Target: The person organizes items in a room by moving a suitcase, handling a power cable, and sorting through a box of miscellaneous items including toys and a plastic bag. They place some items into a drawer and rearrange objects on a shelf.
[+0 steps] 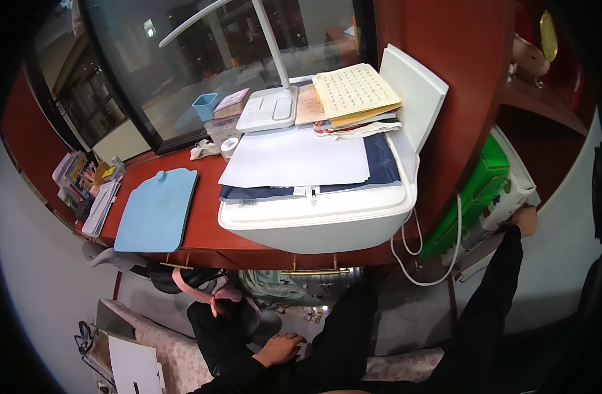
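My left hand (279, 348) rests near my lap, fingers loosely curled, holding nothing that shows. My right hand (525, 220) reaches far to the right and touches the near end of a white box-like item (512, 194) beside a green box (488, 167); the fingertips are partly hidden. In front of me, a white printer (310, 229) stands on the red-brown desk (209, 216). Loose white paper sheets (296, 157) lie over a dark blue folder (383, 157) on its top. Behind them are a white desk lamp (269, 108) and a stack of booklets (357, 91).
A light blue board (158, 212) lies on the desk's left part, near stacked papers (101, 207). White cables (429, 283) hang below the printer's right side. Brass drawer handles (315, 272) project from the desk front. A patterned cushioned seat (404, 365) is beneath me.
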Demonstrator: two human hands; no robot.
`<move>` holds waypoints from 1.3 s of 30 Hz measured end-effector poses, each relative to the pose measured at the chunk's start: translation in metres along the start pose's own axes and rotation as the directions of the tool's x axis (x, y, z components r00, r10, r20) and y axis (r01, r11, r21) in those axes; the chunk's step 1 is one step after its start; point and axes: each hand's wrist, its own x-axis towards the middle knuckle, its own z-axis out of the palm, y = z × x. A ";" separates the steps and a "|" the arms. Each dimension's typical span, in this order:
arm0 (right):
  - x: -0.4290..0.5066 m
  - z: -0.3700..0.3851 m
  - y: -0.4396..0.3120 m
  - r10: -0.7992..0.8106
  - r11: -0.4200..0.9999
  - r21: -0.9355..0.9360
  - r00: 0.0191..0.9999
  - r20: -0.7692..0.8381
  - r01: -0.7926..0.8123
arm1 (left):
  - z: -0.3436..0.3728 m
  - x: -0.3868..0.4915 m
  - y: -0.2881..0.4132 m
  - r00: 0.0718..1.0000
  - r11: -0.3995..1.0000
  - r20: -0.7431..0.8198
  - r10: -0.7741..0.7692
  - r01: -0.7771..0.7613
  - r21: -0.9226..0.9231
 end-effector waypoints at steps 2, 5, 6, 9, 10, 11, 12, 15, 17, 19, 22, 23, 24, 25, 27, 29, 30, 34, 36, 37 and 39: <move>-0.019 0.020 -0.004 -0.001 1.000 0.000 0.999 0.041 0.001 | -0.002 -0.014 -0.001 0.998 0.998 0.021 -0.056 0.055 0.009; 0.059 0.036 0.078 -0.063 0.996 -0.080 0.979 -0.194 0.048 | 0.012 0.026 -0.018 0.997 0.998 0.049 0.067 -0.068 0.016; 0.067 0.038 0.082 -0.078 0.994 -0.092 0.946 -0.315 0.051 | 0.016 0.036 -0.019 0.994 0.995 0.053 0.094 -0.095 0.014; 0.041 0.045 0.025 0.005 0.997 -0.075 0.963 -0.268 -0.026 | 0.012 0.039 -0.004 0.998 0.998 0.030 0.054 -0.052 -0.038; 0.014 0.039 -0.013 0.037 0.999 -0.013 0.989 -0.144 -0.039 | 0.003 0.026 0.011 1.000 0.997 0.015 -0.014 0.015 -0.075; -0.001 0.023 -0.026 0.032 0.999 -0.036 0.993 -0.111 -0.036 | -0.002 0.020 0.013 0.998 0.996 0.037 -0.044 0.047 -0.078; -0.014 0.010 -0.029 0.040 0.999 -0.026 0.992 -0.119 -0.043 | -0.007 0.019 0.014 0.997 0.995 0.062 -0.054 0.059 -0.082; -0.020 -0.026 -0.016 0.062 0.998 -0.022 0.986 -0.152 -0.066 | -0.004 0.020 0.001 0.991 0.999 0.125 -0.045 0.046 0.002; -0.018 -0.038 -0.010 0.056 0.997 -0.037 0.985 -0.161 -0.063 | -0.002 0.017 -0.009 0.988 0.998 0.148 -0.037 0.030 0.052; -0.024 -0.039 -0.009 0.041 0.997 -0.064 0.983 -0.181 -0.053 | -0.004 0.020 -0.012 0.991 0.998 0.130 -0.027 0.018 0.063; -0.030 -0.038 -0.013 0.018 0.996 -0.081 0.987 -0.158 -0.031 | 0.004 0.018 -0.016 0.995 0.999 0.097 -0.022 0.026 -0.032; -0.027 -0.036 -0.016 0.015 0.997 -0.079 0.988 -0.154 -0.027 | 0.000 0.018 -0.012 0.994 0.998 0.108 -0.024 0.029 -0.047; -0.024 -0.035 -0.018 0.010 0.996 -0.081 0.989 -0.150 -0.023 | -0.003 0.014 -0.012 0.994 0.998 0.110 -0.029 0.034 -0.045; -0.020 -0.035 -0.017 0.004 0.997 -0.076 0.989 -0.147 -0.015 | -0.006 0.011 -0.013 0.993 0.998 0.114 -0.034 0.039 -0.040; -0.013 -0.029 -0.017 0.017 0.996 -0.089 0.991 -0.136 -0.029 | -0.004 0.004 -0.013 0.991 0.998 0.120 -0.053 0.054 -0.009; -0.006 -0.024 -0.011 0.027 0.994 -0.104 0.989 -0.147 -0.042 | -0.001 -0.001 -0.017 0.984 0.997 0.158 -0.080 0.075 0.031; -0.003 -0.024 -0.010 0.030 0.994 -0.100 0.988 -0.153 -0.045 | 0.002 0.000 -0.022 0.981 0.996 0.168 -0.092 0.088 0.032; 0.002 -0.027 -0.014 0.075 0.995 -0.056 0.987 -0.139 -0.083 | 0.018 0.002 -0.034 0.977 0.992 0.174 -0.122 0.121 0.018; -0.002 -0.027 -0.019 0.087 0.993 -0.064 0.989 -0.117 -0.095 | 0.023 -0.001 -0.032 0.978 0.993 0.172 -0.117 0.119 -0.007; -0.001 -0.028 -0.024 0.080 0.994 -0.071 0.990 -0.117 -0.089 | 0.025 0.004 -0.032 0.980 0.993 0.167 -0.108 0.113 -0.022; -0.002 -0.024 -0.018 0.050 0.992 -0.105 0.992 -0.117 -0.063 | 0.033 0.007 -0.028 0.979 0.994 0.182 -0.093 0.101 -0.037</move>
